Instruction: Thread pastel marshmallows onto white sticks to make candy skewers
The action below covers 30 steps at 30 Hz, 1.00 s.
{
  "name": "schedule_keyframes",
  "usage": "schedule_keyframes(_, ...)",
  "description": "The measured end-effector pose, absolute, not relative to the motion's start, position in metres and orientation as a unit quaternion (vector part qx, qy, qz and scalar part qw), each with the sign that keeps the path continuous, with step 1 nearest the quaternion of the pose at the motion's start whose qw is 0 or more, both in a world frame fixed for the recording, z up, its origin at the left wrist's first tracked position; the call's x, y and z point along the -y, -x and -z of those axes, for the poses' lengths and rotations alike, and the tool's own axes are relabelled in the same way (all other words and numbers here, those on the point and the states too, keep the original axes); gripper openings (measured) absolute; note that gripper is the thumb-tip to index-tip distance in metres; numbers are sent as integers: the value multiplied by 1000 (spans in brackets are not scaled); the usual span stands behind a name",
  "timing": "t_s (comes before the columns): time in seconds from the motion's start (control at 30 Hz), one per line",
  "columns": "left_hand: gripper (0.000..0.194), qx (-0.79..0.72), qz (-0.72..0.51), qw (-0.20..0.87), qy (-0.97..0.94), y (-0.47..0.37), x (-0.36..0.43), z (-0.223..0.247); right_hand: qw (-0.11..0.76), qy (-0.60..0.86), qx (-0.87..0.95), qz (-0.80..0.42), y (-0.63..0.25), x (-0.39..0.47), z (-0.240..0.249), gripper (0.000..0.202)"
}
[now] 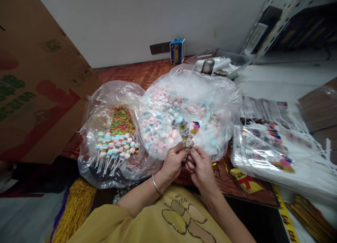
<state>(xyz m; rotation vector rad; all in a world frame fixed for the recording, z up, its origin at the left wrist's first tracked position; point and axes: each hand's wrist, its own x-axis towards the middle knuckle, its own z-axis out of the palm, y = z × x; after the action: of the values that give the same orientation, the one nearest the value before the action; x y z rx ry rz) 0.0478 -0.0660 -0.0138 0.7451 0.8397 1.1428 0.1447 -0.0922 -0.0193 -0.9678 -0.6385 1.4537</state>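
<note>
My left hand, with a bangle at the wrist, is closed in a pinch on the gathered lower end of a bagged marshmallow stick. Its clear wrapper has dark and coloured print and stands upright above the fingers. Against the same gathered end, my right hand is closed too; whether it also pinches something thin is hidden. Just behind them lies a large clear bag of pink, blue and white marshmallows. To the left, marshmallow sticks with white handles rest on another clear bag, below small colourful candies.
Stacked printed clear bags lie on the right with white sticks. Near the table's front edge is a pack of gold twist ties. A clear bin and a blue box stand behind. A large carton borders the left.
</note>
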Motion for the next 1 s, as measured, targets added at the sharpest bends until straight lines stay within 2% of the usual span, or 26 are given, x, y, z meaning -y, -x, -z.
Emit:
schedule_keyframes(0.1, 31, -308, -445, 771, -335, -34, 56, 12, 519, 314, 203, -769, -154, 91, 15, 35)
schedule_keyframes(0.23, 40, -296, -340, 819, -357, -17, 54, 11, 418, 254, 179, -854, -159, 94, 15, 39)
schedule_keyframes(0.3, 41, -331, -318, 818, -346, -14, 58, 9, 398, 244, 173, -867, -155, 98, 14, 42)
schedule_keyframes(0.37, 40, -372, -334, 797, -338, -12, 63, 5, 422, 269, 184, -846, -150, 105, 14, 44)
schedule_keyframes(0.47, 34, -407, -391, 745, -356, -8, 65, -2, 461, 399, 314, -728, -153, 125, 17, 36)
schedule_keyframes(0.6, 27, -426, -507, 632, -402, 7, 62, 1, 412, 626, 504, -430, -195, 162, 37, 22)
schedule_keyframes(0.7, 29, -445, -494, 604, -439, 16, 68, 8, 379, 726, 515, -252, -234, 180, 58, 19)
schedule_keyframes(0.83, 33, -482, -428, 575, -503, 19, 83, 12, 273, 786, 533, -150, -260, 186, 76, 19)
schedule_keyframes(1.0, 34, -512, -387, 529, -555, 24, 91, 13, 147, 812, 550, -129, -258, 187, 73, 20)
